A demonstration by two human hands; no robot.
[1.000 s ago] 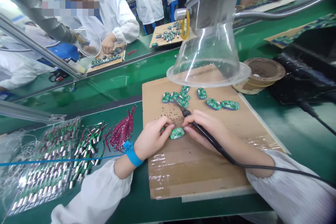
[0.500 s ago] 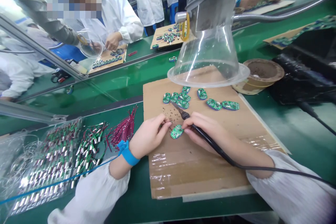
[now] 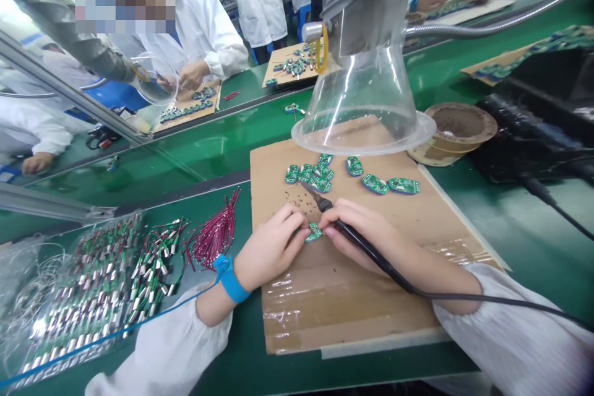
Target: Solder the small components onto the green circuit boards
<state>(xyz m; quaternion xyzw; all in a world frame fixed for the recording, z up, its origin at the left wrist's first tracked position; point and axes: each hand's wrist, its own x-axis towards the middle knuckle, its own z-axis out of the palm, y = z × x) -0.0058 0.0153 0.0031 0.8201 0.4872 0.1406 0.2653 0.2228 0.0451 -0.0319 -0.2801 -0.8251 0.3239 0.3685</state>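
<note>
The person's 2 forearms are covered by white sleeves, and the left hand [image 3: 269, 247] and the right hand [image 3: 366, 238] are left bare. The left sleeve [image 3: 167, 346] and the right sleeve [image 3: 515, 328] are made of a thin, soft fabric, with fine lengthwise pleats most clearly seen on the right. Each sleeve is gathered into a cuff on the forearm, so that the fabric is puffed out behind it. A blue wrist strap [image 3: 232, 281] is worn on the left wrist, just beyond the cuff. A small blue clip [image 3: 221, 265] is fitted on the strap, and a thin blue cord [image 3: 139, 324] is led away from it past the left sleeve towards the lower left of the view.
</note>
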